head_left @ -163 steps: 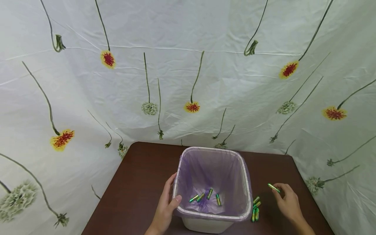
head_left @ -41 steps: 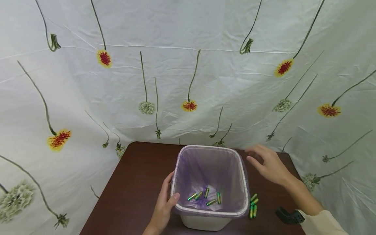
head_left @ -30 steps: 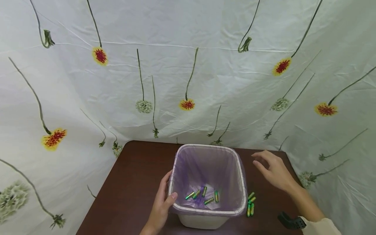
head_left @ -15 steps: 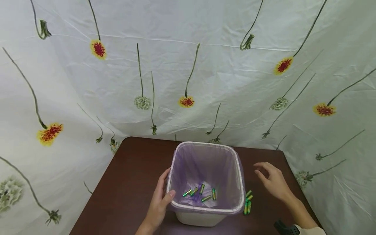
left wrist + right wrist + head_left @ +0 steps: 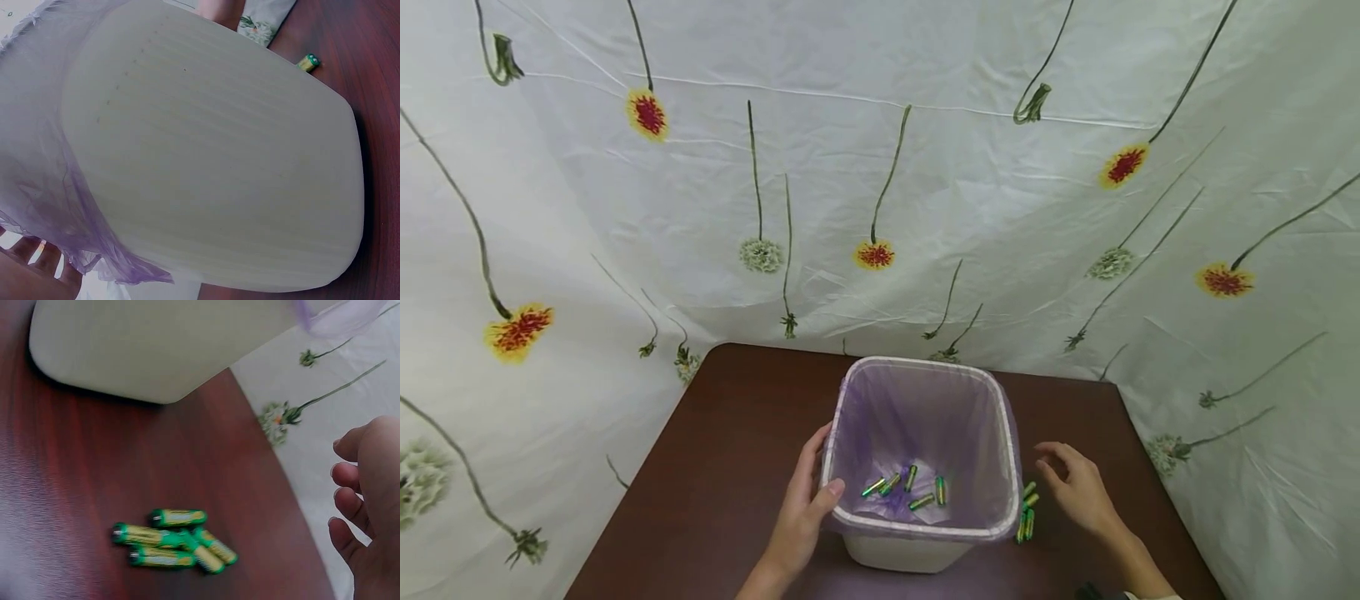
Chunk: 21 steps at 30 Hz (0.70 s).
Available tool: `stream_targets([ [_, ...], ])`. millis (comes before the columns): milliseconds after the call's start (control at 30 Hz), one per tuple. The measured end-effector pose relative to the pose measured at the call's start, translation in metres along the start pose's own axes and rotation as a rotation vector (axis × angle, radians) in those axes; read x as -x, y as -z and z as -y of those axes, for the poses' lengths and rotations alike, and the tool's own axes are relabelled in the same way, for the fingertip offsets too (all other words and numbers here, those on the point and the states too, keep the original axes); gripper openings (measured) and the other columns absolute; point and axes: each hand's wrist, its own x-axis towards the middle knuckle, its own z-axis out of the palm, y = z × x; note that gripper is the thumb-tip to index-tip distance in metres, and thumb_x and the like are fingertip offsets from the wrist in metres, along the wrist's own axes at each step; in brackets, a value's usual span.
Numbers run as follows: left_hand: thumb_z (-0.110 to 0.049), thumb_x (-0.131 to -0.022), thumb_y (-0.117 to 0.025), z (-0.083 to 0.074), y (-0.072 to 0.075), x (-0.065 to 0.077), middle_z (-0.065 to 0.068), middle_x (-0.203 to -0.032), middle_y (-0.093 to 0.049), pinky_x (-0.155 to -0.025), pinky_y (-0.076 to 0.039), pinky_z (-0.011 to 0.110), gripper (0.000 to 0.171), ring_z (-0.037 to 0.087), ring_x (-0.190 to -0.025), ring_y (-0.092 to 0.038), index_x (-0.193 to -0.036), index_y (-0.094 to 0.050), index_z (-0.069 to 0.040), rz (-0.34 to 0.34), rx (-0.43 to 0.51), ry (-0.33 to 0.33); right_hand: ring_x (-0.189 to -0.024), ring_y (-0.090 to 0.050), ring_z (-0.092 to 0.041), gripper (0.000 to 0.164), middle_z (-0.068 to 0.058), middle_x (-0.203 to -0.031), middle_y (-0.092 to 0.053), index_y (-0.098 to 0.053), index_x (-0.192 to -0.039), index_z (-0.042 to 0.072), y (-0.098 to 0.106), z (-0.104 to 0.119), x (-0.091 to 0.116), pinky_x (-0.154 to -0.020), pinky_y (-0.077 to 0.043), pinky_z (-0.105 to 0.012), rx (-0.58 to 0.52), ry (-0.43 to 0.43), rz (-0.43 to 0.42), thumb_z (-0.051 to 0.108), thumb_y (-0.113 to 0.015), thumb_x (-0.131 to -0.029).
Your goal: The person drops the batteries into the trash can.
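A pale waste bin (image 5: 905, 553) with a thin purple liner (image 5: 940, 417) folded over its rim stands on the table. My left hand (image 5: 800, 512) grips its left rim, thumb over the edge and fingers against the outer wall. Several green and gold batteries (image 5: 921, 502) lie scattered at the bottom of the bin. To the bin's right, a small pile of batteries (image 5: 1028, 521) rests on the table. My right hand (image 5: 1078, 487) is raised just right of that pile, fingers loosely bent and holding nothing. The right wrist view shows the pile (image 5: 159, 538) with the right hand's fingers apart from it.
The dark reddish-brown table (image 5: 752, 417) has its far edge against a white cloth (image 5: 1000, 208) printed with flowers, which also hangs at both sides. A dark band (image 5: 1090, 590) shows at the right forearm, by the bottom edge of the head view.
The right hand held a battery 5.4 seconds ago; it is bare now, and one more battery lies in the bin. Lately it has come down and nearer the pile. The left hand keeps its grip.
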Motion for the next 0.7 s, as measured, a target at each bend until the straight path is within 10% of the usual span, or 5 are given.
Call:
stream_targets([
  [700,0.000,-0.099,-0.046,0.000,0.001,0.001,0.029,-0.145,-0.040,-0.097,-0.052,0.042,0.067,0.031,-0.123,-0.055,-0.162,-0.029,-0.012,0.006,-0.018,-0.010,-0.077,-0.058,-0.012,0.024,-0.002,-0.092,-0.066,-0.069,-0.110,-0.001,-0.052,-0.023,0.052,-0.066,-0.049,-0.029,0.054,-0.286,-0.049,-0.002,-0.076,-0.087],
])
